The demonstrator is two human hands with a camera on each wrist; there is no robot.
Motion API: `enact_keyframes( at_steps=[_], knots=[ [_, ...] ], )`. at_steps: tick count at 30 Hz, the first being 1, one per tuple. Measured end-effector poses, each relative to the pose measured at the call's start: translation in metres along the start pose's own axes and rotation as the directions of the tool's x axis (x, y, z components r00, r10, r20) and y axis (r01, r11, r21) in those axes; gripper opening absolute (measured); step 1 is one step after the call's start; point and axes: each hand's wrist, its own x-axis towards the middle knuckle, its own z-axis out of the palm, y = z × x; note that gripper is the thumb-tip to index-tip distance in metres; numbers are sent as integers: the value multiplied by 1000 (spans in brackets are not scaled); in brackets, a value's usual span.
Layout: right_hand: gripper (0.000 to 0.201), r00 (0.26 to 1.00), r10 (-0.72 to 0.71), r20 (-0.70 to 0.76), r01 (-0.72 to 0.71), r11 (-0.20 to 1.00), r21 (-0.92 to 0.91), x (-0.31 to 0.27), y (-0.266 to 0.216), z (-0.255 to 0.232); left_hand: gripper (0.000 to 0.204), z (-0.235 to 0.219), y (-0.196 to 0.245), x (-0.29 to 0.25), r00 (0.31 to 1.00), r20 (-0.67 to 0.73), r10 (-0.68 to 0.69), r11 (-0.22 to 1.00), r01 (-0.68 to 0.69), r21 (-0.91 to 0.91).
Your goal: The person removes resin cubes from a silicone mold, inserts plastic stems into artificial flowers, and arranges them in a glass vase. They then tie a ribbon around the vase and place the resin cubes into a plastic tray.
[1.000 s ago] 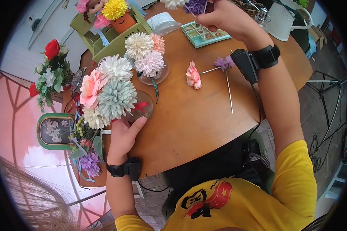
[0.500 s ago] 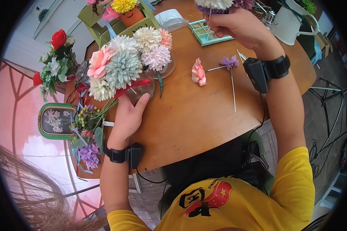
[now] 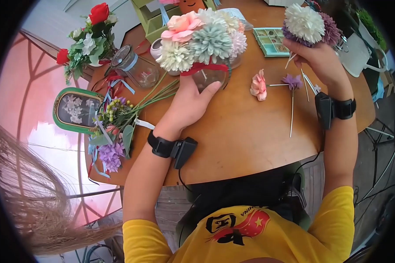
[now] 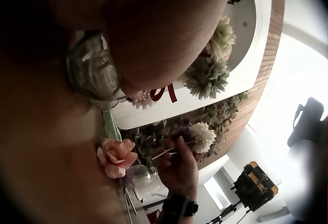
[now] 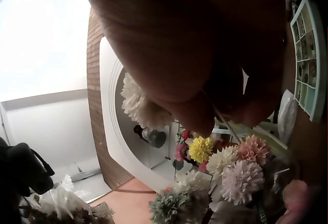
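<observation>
In the head view my left hand (image 3: 188, 103) grips a glass vase (image 3: 217, 79) low down, thumb along its near side. The vase carries a bouquet of a pink rose (image 3: 182, 27), a blue-green pompom flower (image 3: 210, 41) and pale blooms, with a red ribbon (image 3: 208, 66) beneath. Off to the right, my right hand (image 3: 318, 61) pinches thin stems under a white pompom flower (image 3: 305, 23) and purple blooms (image 3: 331, 28), held above the table. The left wrist view shows the vase glass (image 4: 95, 73) close against the palm; the far fingers are hidden.
Between the hands lie a loose pink flower (image 3: 258, 85) and a purple flower (image 3: 292, 82) with a stem. Behind are a mint compartment tray (image 3: 272, 41) and a white watering can (image 3: 359, 55). A glass jar (image 3: 138, 70), framed flowers (image 3: 77, 109) and a long-stemmed bunch (image 3: 118, 116) are leftward.
My left hand and the bouquet vase have moved forward and to the right, in front of the second vase. The right hand has lowered toward me with its flowers, and the head view has shifted.
</observation>
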Motion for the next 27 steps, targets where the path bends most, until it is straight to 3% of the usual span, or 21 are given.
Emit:
enact_keyframes(
  at_steps=[6,8,12,14,16,17,19,21,24,27],
  knots=[
    [20,994,-42,-97,43,999,13,1,9,8,78,4,-7,20,996,33,82,996,-80,-47],
    [20,994,-73,-84,65,994,-92,3,12,6,71,5,-8,24,987,10,158,987,-158,-32],
    [18,997,-58,-43,38,932,-361,9,18,1,75,5,-4,26,990,42,132,989,-129,-65],
    [19,979,-202,21,190,872,-451,14,28,-3,81,2,-6,22,989,63,134,991,-133,-28],
    [21,988,-139,-62,117,953,-279,10,25,0,81,-3,-9,19,992,70,102,994,-104,17],
    [27,985,-158,-70,124,928,-353,9,27,-1,81,-4,-8,16,994,70,83,995,-87,43],
    [40,977,-199,-76,136,859,-493,12,30,-3,77,1,-8,10,997,-23,71,996,-69,55],
    [43,966,-256,-43,199,836,-511,15,36,-3,70,6,-14,10,988,-125,92,995,-86,53],
    [44,967,-254,-10,210,820,-532,18,49,-6,68,13,-26,18,940,-225,255,954,-207,218],
    [42,987,-159,1,143,885,-442,2,19,6,67,19,-25,22,960,-230,159,987,-163,0]
  ],
)
